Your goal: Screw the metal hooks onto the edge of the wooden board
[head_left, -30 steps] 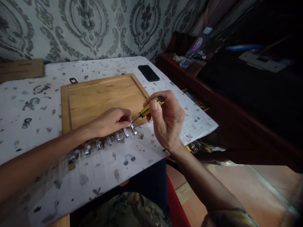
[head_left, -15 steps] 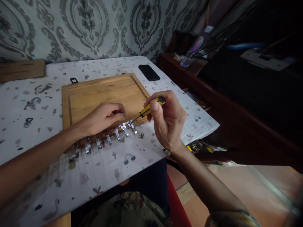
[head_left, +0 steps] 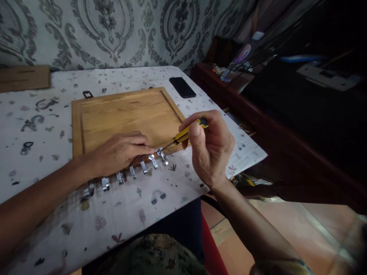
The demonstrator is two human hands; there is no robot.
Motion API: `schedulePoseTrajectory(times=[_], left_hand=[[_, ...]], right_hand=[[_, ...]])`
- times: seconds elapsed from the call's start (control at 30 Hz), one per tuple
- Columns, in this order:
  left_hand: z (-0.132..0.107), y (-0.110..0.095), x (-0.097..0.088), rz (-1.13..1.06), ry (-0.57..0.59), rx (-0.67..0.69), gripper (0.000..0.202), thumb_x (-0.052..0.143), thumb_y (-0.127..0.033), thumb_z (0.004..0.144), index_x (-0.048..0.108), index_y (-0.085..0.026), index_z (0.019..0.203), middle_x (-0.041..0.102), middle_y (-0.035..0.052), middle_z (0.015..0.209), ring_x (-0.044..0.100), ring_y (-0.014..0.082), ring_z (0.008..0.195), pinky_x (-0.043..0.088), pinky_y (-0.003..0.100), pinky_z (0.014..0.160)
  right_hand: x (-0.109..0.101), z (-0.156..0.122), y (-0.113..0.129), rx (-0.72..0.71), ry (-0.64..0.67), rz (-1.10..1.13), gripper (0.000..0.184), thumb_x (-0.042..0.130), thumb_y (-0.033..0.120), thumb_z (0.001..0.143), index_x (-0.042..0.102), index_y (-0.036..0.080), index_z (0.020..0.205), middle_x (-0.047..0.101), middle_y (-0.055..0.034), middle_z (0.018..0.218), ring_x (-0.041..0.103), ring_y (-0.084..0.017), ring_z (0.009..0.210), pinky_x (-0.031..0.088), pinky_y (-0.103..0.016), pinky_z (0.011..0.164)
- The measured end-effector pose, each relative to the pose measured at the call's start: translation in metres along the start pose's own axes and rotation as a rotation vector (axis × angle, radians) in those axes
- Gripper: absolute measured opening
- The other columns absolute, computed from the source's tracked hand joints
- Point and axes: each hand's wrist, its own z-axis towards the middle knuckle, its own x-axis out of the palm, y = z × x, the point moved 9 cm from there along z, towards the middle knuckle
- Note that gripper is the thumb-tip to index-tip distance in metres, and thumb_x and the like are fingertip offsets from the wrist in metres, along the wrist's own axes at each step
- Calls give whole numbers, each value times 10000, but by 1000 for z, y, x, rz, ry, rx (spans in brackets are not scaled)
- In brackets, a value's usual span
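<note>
My right hand (head_left: 210,149) is closed round the yellow and black handle of a screwdriver (head_left: 183,134). The screwdriver's shaft slants down to the left, its tip at the rightmost metal hook (head_left: 163,156) on the near edge of a framed wooden board (head_left: 129,118). Flat on the board rests my left hand (head_left: 123,149), palm down, fingers stretched to the right. Its index fingertip lies beside that same hook; whether it presses on it I cannot tell. Several more silvery hooks (head_left: 119,177) stick out in a row along the near edge, their upper ends partly behind my left hand.
A black phone (head_left: 182,87) lies past the board's far right corner. Brown cardboard (head_left: 24,78) sits at the back left of the patterned tablecloth (head_left: 120,214). To the right stands dark red furniture (head_left: 275,130) with a clear bottle (head_left: 241,57) on it.
My left hand has lowered onto the board, its index finger now stretched toward the rightmost hook. The screwdriver tip stays at that hook. The view has shifted slightly.
</note>
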Motion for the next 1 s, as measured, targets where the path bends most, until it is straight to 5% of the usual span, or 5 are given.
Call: schedulePoseTrajectory(times=[0.17,0.33,0.7,1.0], left_hand=[[0,-8,5,267,142,41,387,342,-202,1109,688,-198,1282,716,72,1020,620,228,954,502,330,741],[1,-9,6,243,185,9,376,369,-111,1075,684,-201,1260,700,51,1022,596,219,965,465,306,731],[-1,5,2,-104,-22,-20,391,378,-279,1123,759,-225,1196,704,58,1001,642,177,900,478,284,747],[-3,15,-1,-257,-82,-84,374,410,-208,1096,749,-223,1255,743,64,1002,685,179,915,513,285,784]], right_hand=[[2,-1,4,-34,19,12,188,592,476,1027,692,327,971,656,-30,848,623,-212,653,529,-381,551],[7,-2,8,-55,62,-17,156,598,436,1030,694,323,982,658,-30,820,598,-208,612,513,-389,543],[0,1,3,-16,21,-25,192,589,462,1031,699,317,971,658,-33,845,564,-188,561,449,-368,462],[2,0,4,-9,50,18,183,589,453,1028,698,322,960,652,-34,849,592,-203,615,521,-388,542]])
